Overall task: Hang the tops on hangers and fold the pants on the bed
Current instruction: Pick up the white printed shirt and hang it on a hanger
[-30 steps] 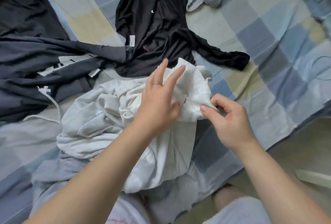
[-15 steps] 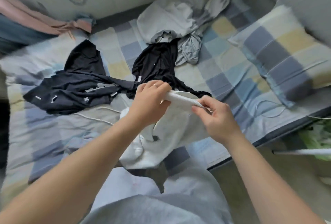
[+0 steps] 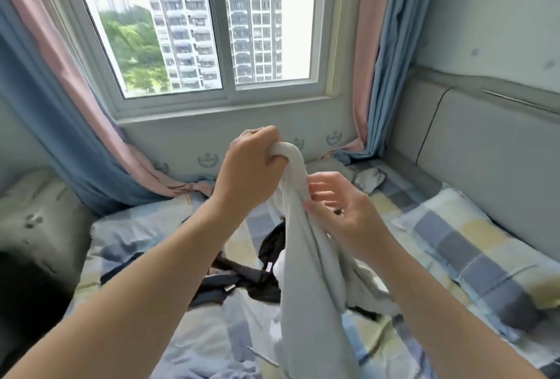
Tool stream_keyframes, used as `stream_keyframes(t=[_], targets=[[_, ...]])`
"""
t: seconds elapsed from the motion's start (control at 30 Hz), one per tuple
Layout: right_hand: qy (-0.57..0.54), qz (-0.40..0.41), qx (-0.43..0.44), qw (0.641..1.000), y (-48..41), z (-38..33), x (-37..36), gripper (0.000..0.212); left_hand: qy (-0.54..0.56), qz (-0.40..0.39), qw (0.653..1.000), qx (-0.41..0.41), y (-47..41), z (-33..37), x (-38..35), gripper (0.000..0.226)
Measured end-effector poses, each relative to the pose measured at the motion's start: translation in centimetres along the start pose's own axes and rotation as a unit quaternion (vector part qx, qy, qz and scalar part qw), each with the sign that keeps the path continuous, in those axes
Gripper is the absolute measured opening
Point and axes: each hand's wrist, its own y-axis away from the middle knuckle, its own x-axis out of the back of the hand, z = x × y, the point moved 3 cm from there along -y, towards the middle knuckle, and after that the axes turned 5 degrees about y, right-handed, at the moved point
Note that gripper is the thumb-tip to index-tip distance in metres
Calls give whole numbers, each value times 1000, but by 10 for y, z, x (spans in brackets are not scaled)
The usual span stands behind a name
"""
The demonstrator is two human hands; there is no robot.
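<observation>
A white garment (image 3: pixel 306 272) hangs in the air above the bed. My left hand (image 3: pixel 251 166) grips its bunched top end in a fist at about chest height. Just below and to the right, my right hand (image 3: pixel 339 209) touches the hanging cloth with its fingers spread and loosely bent. Dark clothes (image 3: pixel 242 281) lie crumpled on the checked bedsheet (image 3: pixel 212 333) behind the white garment. A small grey and white garment (image 3: pixel 369 178) lies near the far corner of the bed. No hanger is in sight.
A checked pillow (image 3: pixel 472 257) lies on the right by the padded headboard (image 3: pixel 485 160). A window (image 3: pixel 212 30) with pink and blue curtains (image 3: pixel 69 136) is straight ahead. A dark object (image 3: pixel 27 294) stands at the left of the bed.
The white garment has been lifted off the bed and now hangs from my left fist. My right hand has let go of the ribbed edge. The view has swung up to the window.
</observation>
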Motion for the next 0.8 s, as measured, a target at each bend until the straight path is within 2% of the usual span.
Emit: stream_keyframes(t=[0.1, 0.27, 0.53, 0.6, 0.7, 0.8], targets=[[18, 4, 12, 1000, -19, -37, -19, 34, 12, 31, 999, -12, -22, 8, 51, 9], [15, -24, 8, 1000, -46, -80, -51, 24, 39, 75, 996, -42, -41, 20, 130, 35], [-39, -10, 54, 998, -80, -139, -84, 17, 54, 125, 991, -17, -64, 14, 208, 31], [-87, -15, 60, 994, -89, -144, -85, 16, 47, 136, 990, -12, -68, 8, 219, 30], [-212, -36, 50, 975, -101, -144, -81, 32, 20, 144, 989, -19, -72, 4, 228, 32], [-329, -52, 25, 943, -111, -139, -68, 22, -4, 151, 988, -14, -77, 2, 225, 36]])
